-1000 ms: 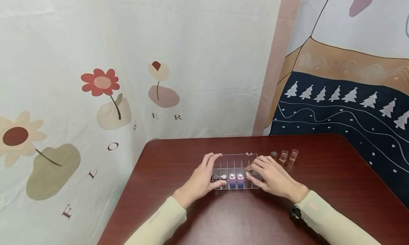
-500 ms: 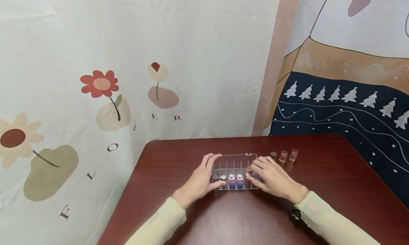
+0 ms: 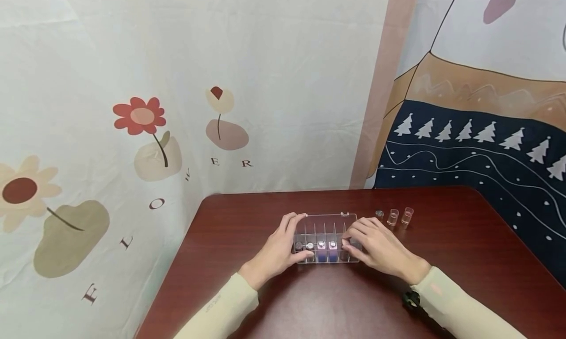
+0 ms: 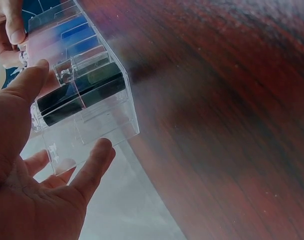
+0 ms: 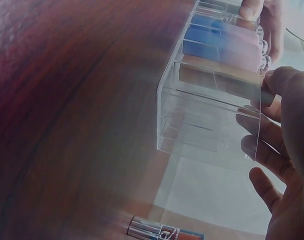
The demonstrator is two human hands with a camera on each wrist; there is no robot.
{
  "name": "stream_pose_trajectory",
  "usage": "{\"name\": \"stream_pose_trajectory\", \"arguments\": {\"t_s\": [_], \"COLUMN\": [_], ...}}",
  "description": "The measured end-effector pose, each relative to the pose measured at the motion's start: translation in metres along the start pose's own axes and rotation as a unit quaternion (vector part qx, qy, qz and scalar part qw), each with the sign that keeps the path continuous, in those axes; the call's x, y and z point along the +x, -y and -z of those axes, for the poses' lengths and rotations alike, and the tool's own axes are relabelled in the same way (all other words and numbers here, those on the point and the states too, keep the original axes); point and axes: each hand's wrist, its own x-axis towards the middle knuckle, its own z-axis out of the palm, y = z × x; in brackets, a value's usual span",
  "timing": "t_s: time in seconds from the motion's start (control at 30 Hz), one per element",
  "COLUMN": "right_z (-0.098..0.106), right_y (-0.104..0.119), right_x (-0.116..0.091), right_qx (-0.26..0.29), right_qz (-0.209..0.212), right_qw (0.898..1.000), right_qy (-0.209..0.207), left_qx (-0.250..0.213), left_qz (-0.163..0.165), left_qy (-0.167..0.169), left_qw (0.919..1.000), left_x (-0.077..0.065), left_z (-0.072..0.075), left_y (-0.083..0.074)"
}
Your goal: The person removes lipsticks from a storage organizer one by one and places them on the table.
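Note:
A clear plastic organizer [image 3: 325, 219] with small compartments sits on the table. My left hand [image 3: 276, 243] grips its left end, thumb over the front and fingers at the back corner. Near that thumb stand dark tubes [image 4: 84, 95], with a silver-topped tube [image 3: 310, 245] beside them. Two pink-and-blue tubes [image 3: 326, 253] fill middle compartments. At the right part, my right hand [image 3: 376, 243] pinches the top of a brownish lipstick tube [image 5: 207, 75] between thumb and forefinger. That tube's lower part is inside a compartment; its other fingers extend along the organizer's back.
Behind the right hand, two clear tubes [image 3: 400, 216] and a small dark-topped item [image 3: 379, 214] stand on the reddish-brown table [image 3: 247, 216]. A silver-ended tube [image 5: 146, 228] shows low in the right wrist view. A printed cloth [image 3: 287, 83] hangs behind the table.
The right thumb and fingertips have shifted slightly at the lipstick tube's top. The left hand and the organizer stay nearly where they were.

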Motion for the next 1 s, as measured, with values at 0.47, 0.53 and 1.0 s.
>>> {"name": "stream_pose_trajectory", "arguments": {"t_s": [0.47,0.53,1.0], "right_z": [0.005,0.006,0.023], "right_y": [-0.002,-0.003,-0.006], "right_x": [0.006,0.007,0.011], "right_qx": [0.012,0.013,0.019], "right_qz": [0.005,0.007,0.009], "right_qw": [1.000,1.000,0.999], "right_qy": [-0.021,-0.025,-0.041], "left_qx": [-0.001,0.000,0.003], "left_qz": [0.005,0.003,0.002], "left_qy": [0.000,-0.001,0.006], "left_qw": [1.0000,1.0000,1.0000], "left_x": [0.000,0.000,0.001], "left_z": [-0.001,-0.001,0.000], "left_y": [0.001,0.002,0.001]}}
